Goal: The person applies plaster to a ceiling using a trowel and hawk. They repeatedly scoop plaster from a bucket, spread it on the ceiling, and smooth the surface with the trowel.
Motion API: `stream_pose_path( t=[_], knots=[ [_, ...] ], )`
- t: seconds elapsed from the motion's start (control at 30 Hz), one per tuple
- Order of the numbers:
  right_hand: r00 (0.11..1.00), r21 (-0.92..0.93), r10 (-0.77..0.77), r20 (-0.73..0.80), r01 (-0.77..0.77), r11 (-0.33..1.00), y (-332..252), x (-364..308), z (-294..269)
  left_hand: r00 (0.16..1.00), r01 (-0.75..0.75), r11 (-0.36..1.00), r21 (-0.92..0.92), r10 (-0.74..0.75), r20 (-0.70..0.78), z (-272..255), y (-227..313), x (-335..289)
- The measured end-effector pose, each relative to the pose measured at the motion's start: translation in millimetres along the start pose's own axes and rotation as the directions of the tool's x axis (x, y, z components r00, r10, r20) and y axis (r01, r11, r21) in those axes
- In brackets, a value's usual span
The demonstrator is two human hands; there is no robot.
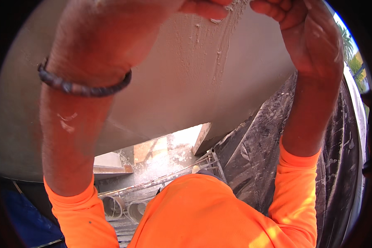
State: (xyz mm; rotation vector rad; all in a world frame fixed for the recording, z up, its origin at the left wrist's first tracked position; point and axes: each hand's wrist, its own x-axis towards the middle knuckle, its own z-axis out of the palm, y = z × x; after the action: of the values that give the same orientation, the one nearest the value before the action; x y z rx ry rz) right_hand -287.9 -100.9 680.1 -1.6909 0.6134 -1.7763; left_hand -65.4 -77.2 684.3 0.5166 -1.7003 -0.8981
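Note:
Both my arms reach up in front of a grey-brown plastered wall. My left hand is at the top edge, its visible fingers curled; a pale chip-like bit shows under a fingertip. My right hand is up at the top right, fingers bent inward toward the left hand, with whitish smears on the skin. Between the two hands, wet ridged streaks of plaster run down the wall. Whatever the fingers grip lies beyond the top edge. A dark beaded bracelet circles my left wrist.
Below me are a metal scaffold rail, two splattered buckets and slatted planks. A creased dark sheet spotted with plaster hangs at the right. Blue sheeting lies at the lower left. The wall's lower edge slants above a sunlit floor.

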Motion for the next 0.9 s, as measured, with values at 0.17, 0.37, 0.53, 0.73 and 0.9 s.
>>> stream_pose_path(
  t=[0.17,0.37,0.53,0.73,0.9],
  knots=[
    [0.870,0.116,0.491,-0.043,-0.484,0.867,160.5,-218.6,-27.3,0.856,0.468,0.843,-0.266,-0.507,-0.099,60.1,-200.9,-156.9],
    [0.356,0.132,0.914,-0.194,-0.914,0.384,348.8,-424.4,-61.3,0.319,0.866,0.291,-0.407,-0.948,0.000,131.1,-420.7,-331.5],
    [0.327,0.077,0.909,-0.260,-0.931,0.357,468.2,-485.2,-87.0,0.181,0.831,0.174,-0.528,-0.983,-0.039,153.1,-541.7,-372.5],
    [0.329,0.091,0.905,-0.270,-0.927,0.365,527.1,-476.7,-92.7,0.108,0.819,0.079,-0.568,-0.994,0.018,134.5,-607.1,-358.6],
    [0.303,0.045,0.922,-0.240,-0.946,0.322,510.9,-435.5,-83.2,0.127,0.771,0.066,-0.634,-0.990,0.052,117.5,-578.8,-331.4]
  ],
)
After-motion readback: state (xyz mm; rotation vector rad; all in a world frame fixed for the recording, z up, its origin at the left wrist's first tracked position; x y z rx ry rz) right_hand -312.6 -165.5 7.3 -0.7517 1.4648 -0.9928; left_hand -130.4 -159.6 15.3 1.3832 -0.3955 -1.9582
